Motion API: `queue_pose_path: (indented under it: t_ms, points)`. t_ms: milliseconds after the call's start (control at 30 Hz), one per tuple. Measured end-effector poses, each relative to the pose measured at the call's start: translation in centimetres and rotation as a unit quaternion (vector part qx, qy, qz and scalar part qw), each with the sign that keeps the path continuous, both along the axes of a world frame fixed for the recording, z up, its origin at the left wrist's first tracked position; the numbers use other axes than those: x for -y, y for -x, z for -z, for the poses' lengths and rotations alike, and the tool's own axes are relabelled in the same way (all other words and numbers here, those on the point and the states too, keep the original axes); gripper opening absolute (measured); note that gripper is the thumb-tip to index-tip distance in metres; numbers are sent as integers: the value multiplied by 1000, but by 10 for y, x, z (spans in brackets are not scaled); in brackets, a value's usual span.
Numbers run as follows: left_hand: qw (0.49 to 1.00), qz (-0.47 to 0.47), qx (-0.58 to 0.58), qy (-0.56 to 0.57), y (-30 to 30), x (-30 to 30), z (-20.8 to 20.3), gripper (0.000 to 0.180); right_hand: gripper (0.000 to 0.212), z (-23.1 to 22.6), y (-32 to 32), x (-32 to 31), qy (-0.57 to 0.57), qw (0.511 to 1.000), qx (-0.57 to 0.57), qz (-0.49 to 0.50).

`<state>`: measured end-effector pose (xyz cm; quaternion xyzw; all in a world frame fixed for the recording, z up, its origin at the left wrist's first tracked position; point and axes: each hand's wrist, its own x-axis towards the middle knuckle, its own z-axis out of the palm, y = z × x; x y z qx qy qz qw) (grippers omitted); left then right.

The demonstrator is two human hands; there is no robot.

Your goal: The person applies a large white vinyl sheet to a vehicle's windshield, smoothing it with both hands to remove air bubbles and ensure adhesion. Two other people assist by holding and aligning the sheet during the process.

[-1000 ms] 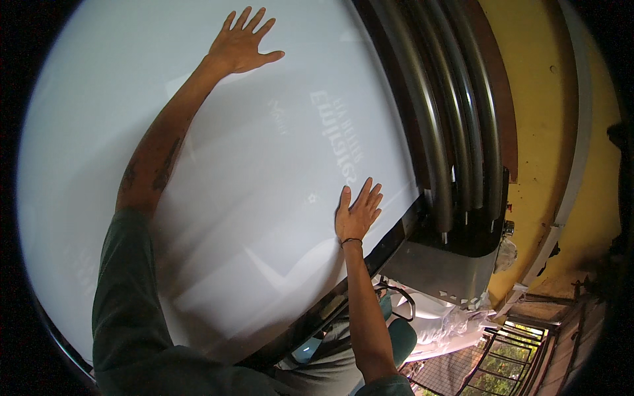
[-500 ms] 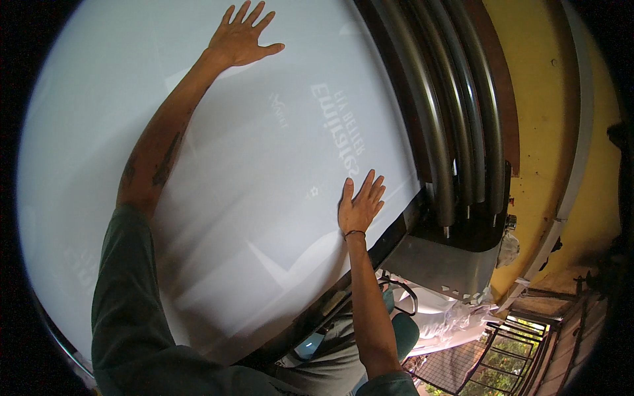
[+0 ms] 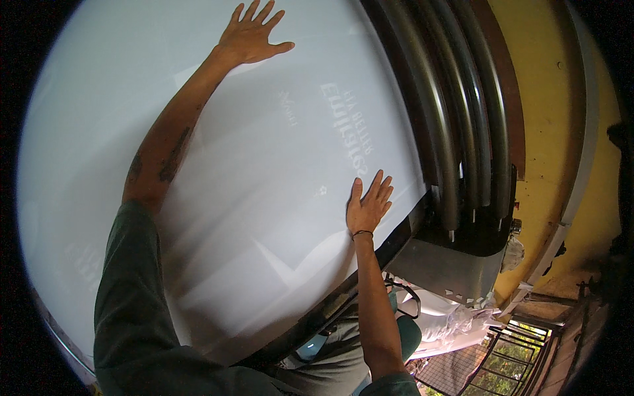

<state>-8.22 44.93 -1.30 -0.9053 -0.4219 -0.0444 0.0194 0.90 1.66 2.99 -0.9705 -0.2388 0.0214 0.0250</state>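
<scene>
A wide white sheet [image 3: 224, 158] with faint pale printed lettering and shapes lies spread over a large flat bed in front of me. Toward the far side, my left hand [image 3: 249, 38] rests on it with fingers spread. Nearer and to the right, close to the sheet's right edge, my right hand [image 3: 370, 204] lies flat, thumb apart from the fingers; a thin dark band [image 3: 362, 233] circles that wrist. Nothing is held in either hand. Soft creases run across the sheet between my arms.
Several long metallic rollers [image 3: 439, 119] stand along the right of the bed, ending at a grey machine panel [image 3: 444, 267]. A dark rail [image 3: 310, 317] borders the near edge. Beyond are a yellow wall [image 3: 548, 86], crumpled white material [image 3: 439, 327] and a barred opening [image 3: 508, 360].
The whole scene, hands included, has shifted slightly to the right in the picture. Both hands stay flat at about the same places on the sheet.
</scene>
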Motion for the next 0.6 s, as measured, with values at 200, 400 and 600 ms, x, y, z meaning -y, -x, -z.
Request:
queue_pose_path:
  t_ms: [200, 400, 600]
  points:
    - [980, 93, 174, -38, 8, -12, -5, 99, 83, 3, -3, 0, 2, 1000, 23, 7]
    - [992, 67, 106, -21, 2, -8, 3, 99, 82, -2, -5, -2, 1, 1000, 2, 2]
    - [996, 27, 57, -59, -12, -8, 17, 96, 82, 0, -10, -2, -1, 1000, 8, 0]
